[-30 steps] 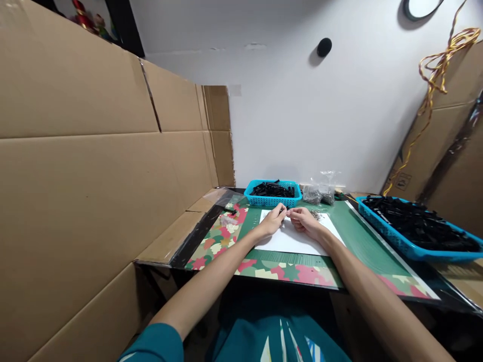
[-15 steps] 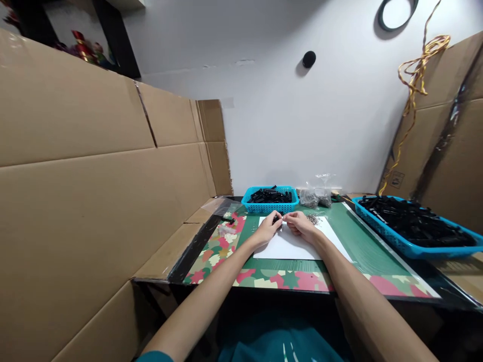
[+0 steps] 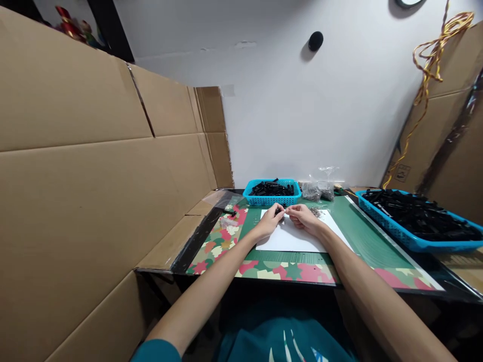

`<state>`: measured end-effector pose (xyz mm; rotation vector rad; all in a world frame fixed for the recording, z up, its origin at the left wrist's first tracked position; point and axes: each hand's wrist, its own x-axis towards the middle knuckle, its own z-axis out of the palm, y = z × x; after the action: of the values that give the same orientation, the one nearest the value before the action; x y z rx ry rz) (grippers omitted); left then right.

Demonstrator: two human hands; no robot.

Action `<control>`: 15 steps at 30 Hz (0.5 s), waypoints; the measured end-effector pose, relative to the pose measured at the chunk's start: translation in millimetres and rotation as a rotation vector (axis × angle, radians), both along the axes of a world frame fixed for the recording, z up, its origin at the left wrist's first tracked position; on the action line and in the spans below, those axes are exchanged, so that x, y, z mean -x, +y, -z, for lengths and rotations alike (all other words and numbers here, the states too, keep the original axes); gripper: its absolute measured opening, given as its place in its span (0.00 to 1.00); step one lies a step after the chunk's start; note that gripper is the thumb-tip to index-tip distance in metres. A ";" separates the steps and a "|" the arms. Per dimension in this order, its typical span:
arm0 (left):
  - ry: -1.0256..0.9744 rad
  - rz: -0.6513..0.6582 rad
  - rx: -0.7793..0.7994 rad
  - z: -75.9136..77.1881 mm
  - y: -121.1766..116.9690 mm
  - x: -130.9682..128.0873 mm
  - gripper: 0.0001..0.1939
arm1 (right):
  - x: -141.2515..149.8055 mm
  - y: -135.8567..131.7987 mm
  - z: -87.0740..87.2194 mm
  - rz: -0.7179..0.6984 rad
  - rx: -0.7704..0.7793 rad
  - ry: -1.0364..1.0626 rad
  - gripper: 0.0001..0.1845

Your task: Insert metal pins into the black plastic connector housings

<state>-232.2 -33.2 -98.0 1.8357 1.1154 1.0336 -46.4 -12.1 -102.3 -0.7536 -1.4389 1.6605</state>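
My left hand (image 3: pixel 270 219) and my right hand (image 3: pixel 302 217) meet over a white sheet of paper (image 3: pixel 298 239) on the table. Both are closed in a pinch. A small black part (image 3: pixel 279 212) shows between the left fingertips, and the right fingertips press against it with something too small to name. A scatter of small metal bits (image 3: pixel 316 213) lies on the paper just right of my right hand. A small blue basket (image 3: pixel 272 192) of black parts stands just beyond my hands.
A large blue tray (image 3: pixel 415 221) of black parts sits at the right. Clear plastic bags (image 3: pixel 320 190) lie by the white wall. Cardboard walls (image 3: pixel 94 176) close in the left side, with more cardboard at the right. A green and camouflage mat (image 3: pixel 358 241) covers the table.
The view has shifted slightly; my hands stay together over the paper, with only small finger movements.
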 end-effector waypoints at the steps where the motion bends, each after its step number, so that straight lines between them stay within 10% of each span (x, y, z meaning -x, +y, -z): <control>1: -0.004 -0.005 0.000 0.1 -0.3 -0.5 0.14 | -0.5 0.2 0.3 0.003 -0.002 -0.001 0.26; 15: 0.088 -0.002 -0.106 -2.9 -2.0 -3.8 0.11 | -6.9 4.0 -0.3 -0.003 0.063 0.043 0.25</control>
<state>-228.4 -35.3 -95.1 1.9805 1.1333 1.0392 -39.6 -8.1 -102.0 -0.7464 -1.3642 1.7215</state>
